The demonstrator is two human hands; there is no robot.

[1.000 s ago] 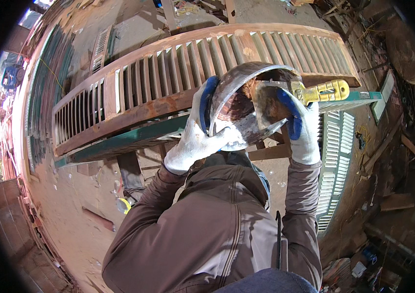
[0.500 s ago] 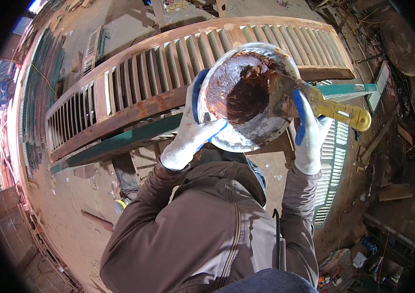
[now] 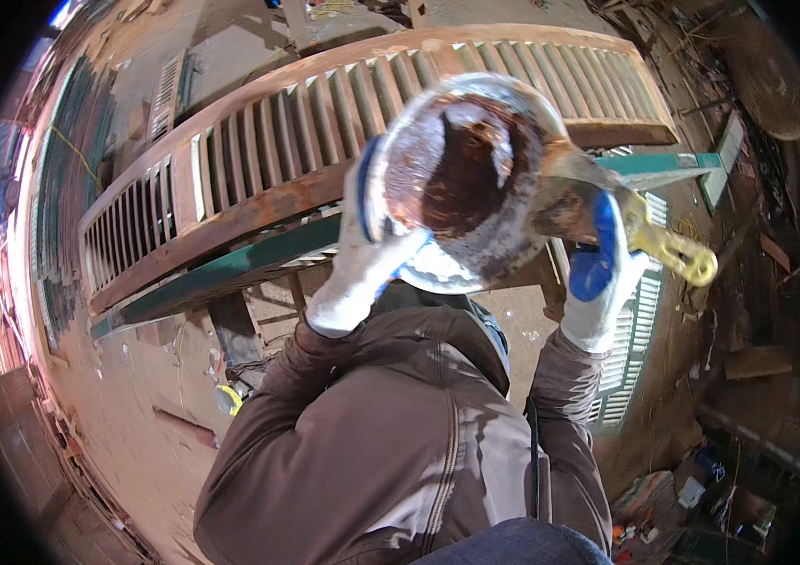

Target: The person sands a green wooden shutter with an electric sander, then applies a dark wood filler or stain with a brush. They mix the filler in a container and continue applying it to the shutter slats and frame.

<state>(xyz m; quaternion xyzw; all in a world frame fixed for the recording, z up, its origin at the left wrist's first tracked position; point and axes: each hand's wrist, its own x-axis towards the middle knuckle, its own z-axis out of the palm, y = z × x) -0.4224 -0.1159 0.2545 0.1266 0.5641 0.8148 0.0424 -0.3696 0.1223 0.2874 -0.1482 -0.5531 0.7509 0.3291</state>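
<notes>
Working brown paste (image 3: 466, 188) seems underway, left hand (image 3: 358, 259) clasping the bowl (image 3: 489, 247), right hand (image 3: 604, 268) gripping the scraper (image 3: 671, 249) at right, further strokes likely needing steady support.

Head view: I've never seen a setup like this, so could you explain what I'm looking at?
There's no machine here. A person wears a wide camera on their head, looking down, so straight edges look bent. The gloved left hand holds a bowl by its side; reddish-brown paste coats its inside. The gloved right hand holds a scraper with a yellow handle, its blade near the bowl's right edge; contact is hard to judge. Beyond the hands lies a slatted wooden shutter, with a green frame showing beneath.
</notes>
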